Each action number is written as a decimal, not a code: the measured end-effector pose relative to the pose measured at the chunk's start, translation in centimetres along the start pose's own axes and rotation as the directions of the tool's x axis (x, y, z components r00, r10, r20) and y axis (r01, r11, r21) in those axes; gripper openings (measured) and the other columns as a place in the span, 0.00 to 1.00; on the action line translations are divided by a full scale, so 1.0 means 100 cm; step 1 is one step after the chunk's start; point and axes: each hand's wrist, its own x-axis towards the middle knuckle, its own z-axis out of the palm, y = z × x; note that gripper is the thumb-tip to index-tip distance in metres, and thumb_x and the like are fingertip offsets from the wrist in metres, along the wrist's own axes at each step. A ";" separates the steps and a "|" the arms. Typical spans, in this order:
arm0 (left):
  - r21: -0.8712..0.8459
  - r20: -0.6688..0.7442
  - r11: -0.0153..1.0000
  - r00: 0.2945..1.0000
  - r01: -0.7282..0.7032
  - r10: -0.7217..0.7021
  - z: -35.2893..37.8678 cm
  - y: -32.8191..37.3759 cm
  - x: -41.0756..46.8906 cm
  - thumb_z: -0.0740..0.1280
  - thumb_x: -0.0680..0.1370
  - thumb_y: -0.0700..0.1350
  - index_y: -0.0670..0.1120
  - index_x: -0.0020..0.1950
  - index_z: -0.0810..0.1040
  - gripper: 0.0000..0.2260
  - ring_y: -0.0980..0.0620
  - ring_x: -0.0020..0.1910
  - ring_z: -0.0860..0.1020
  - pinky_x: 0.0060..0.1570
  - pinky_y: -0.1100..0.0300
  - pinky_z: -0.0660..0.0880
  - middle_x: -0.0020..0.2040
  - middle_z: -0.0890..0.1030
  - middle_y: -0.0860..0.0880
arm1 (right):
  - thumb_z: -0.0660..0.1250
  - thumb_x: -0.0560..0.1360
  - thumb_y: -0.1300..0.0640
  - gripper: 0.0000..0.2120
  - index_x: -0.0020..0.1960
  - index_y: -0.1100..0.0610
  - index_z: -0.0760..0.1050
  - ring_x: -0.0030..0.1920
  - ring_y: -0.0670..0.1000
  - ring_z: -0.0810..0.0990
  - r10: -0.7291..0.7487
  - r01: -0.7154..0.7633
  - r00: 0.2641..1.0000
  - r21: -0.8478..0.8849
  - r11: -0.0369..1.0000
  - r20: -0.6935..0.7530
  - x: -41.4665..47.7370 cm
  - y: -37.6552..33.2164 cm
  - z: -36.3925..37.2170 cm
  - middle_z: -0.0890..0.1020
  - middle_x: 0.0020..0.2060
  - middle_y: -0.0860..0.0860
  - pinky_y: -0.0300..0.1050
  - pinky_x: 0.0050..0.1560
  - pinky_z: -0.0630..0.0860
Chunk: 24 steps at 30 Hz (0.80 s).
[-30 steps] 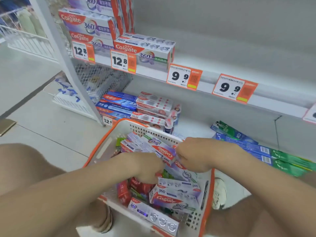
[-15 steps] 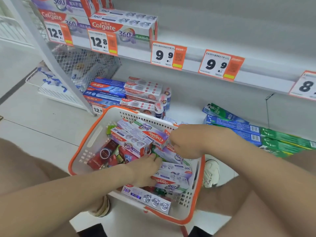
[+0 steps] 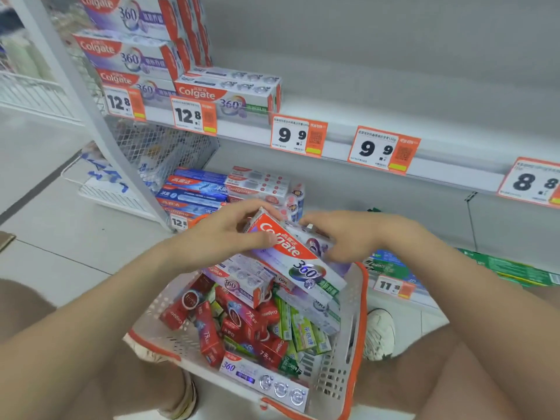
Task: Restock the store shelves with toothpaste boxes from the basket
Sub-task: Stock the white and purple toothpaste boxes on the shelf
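Grey store shelving [image 3: 394, 71] fills the back of the aisle, with orange price tags [image 3: 298, 136] clipped along its edge. Down at floor level the person crouches over a white basket [image 3: 344, 353] with an orange rim.

Look at the hands! The left hand [image 3: 221, 237] grips the far end of a Colgate 360 box [image 3: 291, 259], thumb pressed along its red face and fingers curled over the top. The right hand [image 3: 351, 241] curls round the box's right edge. Whether it also pinches a second box behind, I can't tell.

The box hangs just above the basket. Its long axis slants from the far end by the left fingers down towards the person. Its matching stack [image 3: 227, 93] sits up and to the left, on the shelf above the 12.8 tag [image 3: 192, 115]. I reckon the left hand is the nearer one to carry it there, and the box wants swinging level, lengthways along the shelf.

And in the basket, red boxes [image 3: 209, 338] are jumbled at the left and green boxes [image 3: 303, 328] towards the middle. More white-and-purple 360 boxes [image 3: 263, 380] lie on top and along the near wall.
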 end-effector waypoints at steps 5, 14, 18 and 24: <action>-0.232 -0.173 0.971 0.979 0.062 -0.104 -0.015 0.004 -0.002 0.68 0.83 0.38 0.57 0.56 0.76 0.12 0.65 0.48 0.84 0.53 0.52 0.84 0.44 0.83 0.72 | 0.75 0.75 0.54 0.20 0.65 0.46 0.75 0.51 0.54 0.82 0.037 -0.005 0.990 0.231 0.973 -0.135 -0.001 -0.002 -0.018 0.81 0.55 0.52 0.55 0.55 0.80; -0.341 -0.307 0.930 0.918 0.140 -0.250 -0.049 0.014 -0.011 0.71 0.81 0.41 0.45 0.60 0.80 0.08 0.44 0.50 0.88 0.51 0.51 0.85 0.50 0.88 0.45 | 0.58 0.77 0.48 0.13 0.49 0.54 0.77 0.53 0.60 0.83 0.242 0.008 0.892 0.548 0.837 -0.382 -0.008 -0.010 -0.033 0.84 0.49 0.53 0.58 0.54 0.80; -0.323 -0.395 0.939 0.885 0.116 -0.245 -0.058 0.012 -0.010 0.69 0.82 0.40 0.44 0.59 0.81 0.06 0.45 0.47 0.88 0.50 0.52 0.86 0.49 0.88 0.43 | 0.74 0.75 0.39 0.18 0.58 0.45 0.72 0.44 0.42 0.84 0.218 0.047 0.907 0.600 0.799 -0.360 -0.017 -0.026 -0.037 0.85 0.45 0.43 0.44 0.42 0.76; -0.335 -0.456 0.940 0.862 0.063 -0.220 -0.066 0.016 -0.011 0.67 0.83 0.41 0.40 0.58 0.83 0.07 0.45 0.47 0.87 0.53 0.48 0.85 0.49 0.88 0.41 | 0.73 0.69 0.30 0.28 0.57 0.50 0.80 0.48 0.57 0.87 0.267 0.107 0.911 0.804 0.586 -0.316 -0.007 -0.037 -0.038 0.88 0.51 0.54 0.54 0.51 0.80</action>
